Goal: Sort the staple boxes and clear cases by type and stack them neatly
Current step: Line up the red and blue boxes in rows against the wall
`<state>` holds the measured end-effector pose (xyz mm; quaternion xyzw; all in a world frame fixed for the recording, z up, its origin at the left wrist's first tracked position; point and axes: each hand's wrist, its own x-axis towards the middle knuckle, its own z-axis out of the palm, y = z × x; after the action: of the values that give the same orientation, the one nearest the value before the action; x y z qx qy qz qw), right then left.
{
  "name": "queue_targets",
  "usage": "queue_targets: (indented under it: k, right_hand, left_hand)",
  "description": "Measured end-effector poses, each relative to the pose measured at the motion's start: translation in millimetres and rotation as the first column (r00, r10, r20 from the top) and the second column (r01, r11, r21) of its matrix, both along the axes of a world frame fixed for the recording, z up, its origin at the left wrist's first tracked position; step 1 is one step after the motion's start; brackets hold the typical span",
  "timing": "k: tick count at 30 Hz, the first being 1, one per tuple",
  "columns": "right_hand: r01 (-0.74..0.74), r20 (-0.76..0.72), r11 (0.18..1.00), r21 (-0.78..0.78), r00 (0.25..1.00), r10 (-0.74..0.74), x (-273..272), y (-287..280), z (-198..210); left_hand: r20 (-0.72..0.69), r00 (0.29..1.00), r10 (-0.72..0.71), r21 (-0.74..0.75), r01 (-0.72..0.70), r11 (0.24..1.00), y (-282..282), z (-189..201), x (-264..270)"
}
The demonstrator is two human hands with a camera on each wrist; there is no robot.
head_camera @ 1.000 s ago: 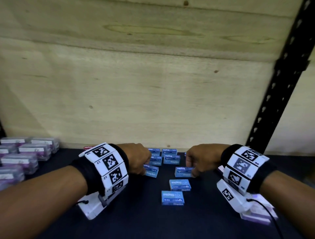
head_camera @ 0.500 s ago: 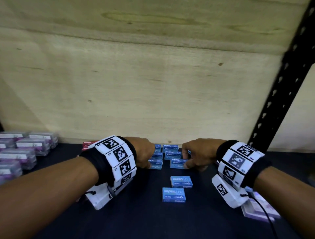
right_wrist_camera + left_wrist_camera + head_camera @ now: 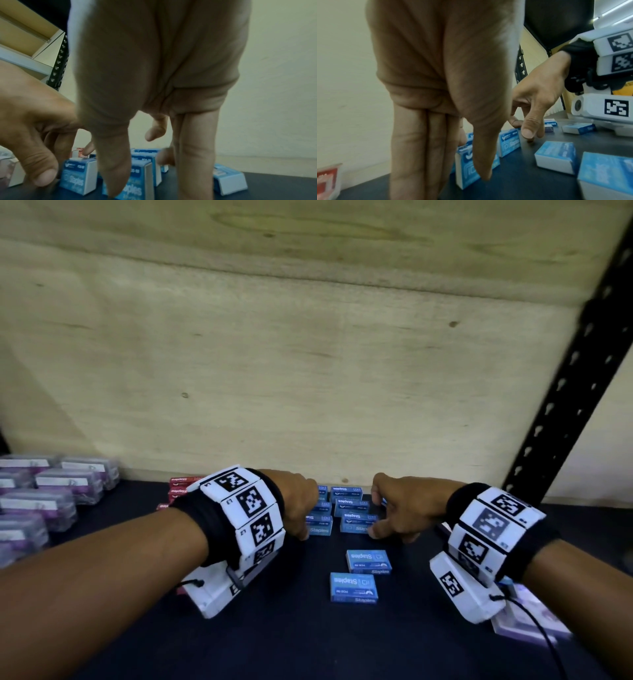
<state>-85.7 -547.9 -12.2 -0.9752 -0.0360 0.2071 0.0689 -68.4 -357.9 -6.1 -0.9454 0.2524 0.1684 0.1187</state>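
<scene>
Now both hands sit at the blue boxes (image 3: 346, 510) gathered near the back edge of the shelf (image 3: 308, 645), one on each flank. The left hand (image 3: 297, 508) is at the cluster's left side, fingers straight and pointing down beside the nearest box (image 3: 471, 169), thumb in front of it; no curl round anything shows. The right hand (image 3: 397, 513) is at the right side, fingers loosely spread and tips down by the front right box (image 3: 358, 523); it holds nothing that I can see.

The next move probably turns on the two loose boxes. They lie flat toward the front edge, apart from the cluster: one (image 3: 368, 561) just in front of the right hand, the other (image 3: 354, 587) nearer still to the front edge. Their long axes run left to right, parallel to the clustered boxes. The right hand is the nearer one, so a pull back toward the front edge would reach them, and they could join the cluster without turning.

Red boxes (image 3: 181, 491) lie behind the left wrist by the back edge. Clear cases (image 3: 51, 494) are grouped at the shelf's left edge, with another case (image 3: 527, 621) under the right wrist near the front right.
</scene>
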Motion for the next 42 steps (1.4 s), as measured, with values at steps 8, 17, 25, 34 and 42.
queue_targets:
  k: [8,17,25,34,42]
  right_hand:
    - [-0.035,0.054,0.999,0.022,0.998,0.033,-20,-2,0]
    - [-0.138,0.039,0.99,0.004,0.99,0.138,-32,-5,-1]
    - [-0.133,0.058,0.991,0.006,0.989,0.132,-38,-7,-8]
    - [-0.017,-0.002,0.963,0.268,1.0,0.018,-36,-23,-10]
    - [-0.006,-0.052,0.902,0.432,0.998,0.032,-37,-26,-6]
  left_hand:
    - [-0.085,0.988,0.128,-0.068,-0.134,0.989,14,3,-13]
    - [-0.016,0.987,-0.159,-0.083,0.157,0.984,0,7,-60]
    - [-0.08,0.977,-0.196,-0.224,0.174,0.959,-6,-18,-65]
    - [-0.061,0.992,-0.111,-0.114,0.103,0.988,18,-8,-54]
    - [-0.126,0.975,-0.183,-0.205,0.155,0.967,11,-10,-57]
